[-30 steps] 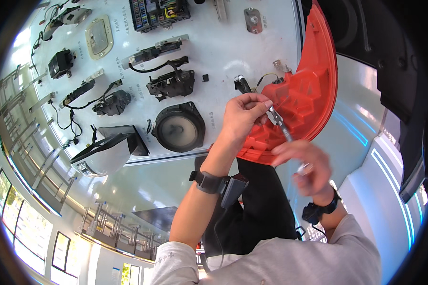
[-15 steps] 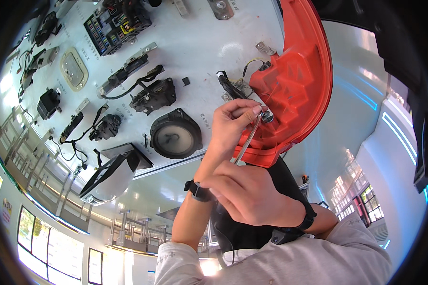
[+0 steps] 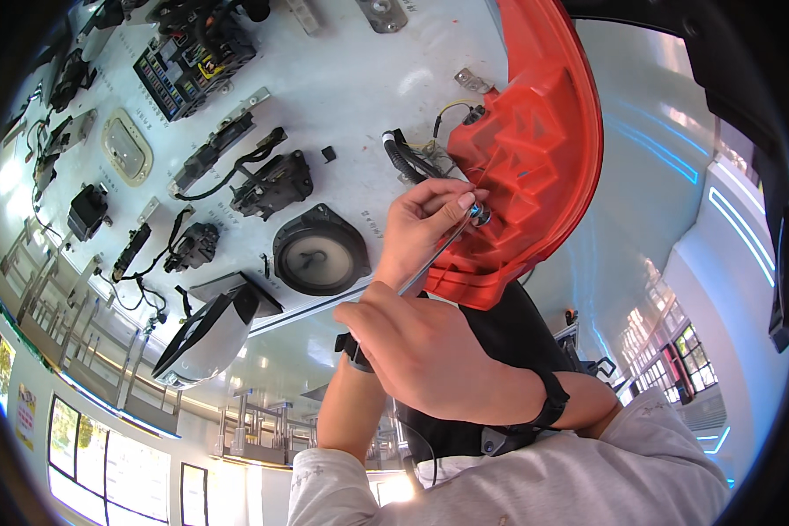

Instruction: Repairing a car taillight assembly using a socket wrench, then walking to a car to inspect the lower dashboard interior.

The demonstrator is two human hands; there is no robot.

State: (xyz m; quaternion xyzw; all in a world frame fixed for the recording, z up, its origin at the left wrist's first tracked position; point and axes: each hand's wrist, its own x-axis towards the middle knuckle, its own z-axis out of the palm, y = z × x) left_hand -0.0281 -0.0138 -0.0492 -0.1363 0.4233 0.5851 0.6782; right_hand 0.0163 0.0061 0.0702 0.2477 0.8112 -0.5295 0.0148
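Over the past second my right hand [image 3: 438, 355] has swung well leftward; its fingers fold round the handle end of the metal wrench [image 3: 443, 249], hiding that end from view. Further out, my left hand [image 3: 419, 223] pinches the wrench by its head, over the inner edge of the red lamp housing [image 3: 539, 167]. Beyond lie the round speaker [image 3: 322, 254] and, farthest, the fuse box [image 3: 171, 86], both on the white board [image 3: 359, 96].

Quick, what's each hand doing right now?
Left hand: closed, pinching the head end of the metal wrench.
Right hand: closed around its handle.
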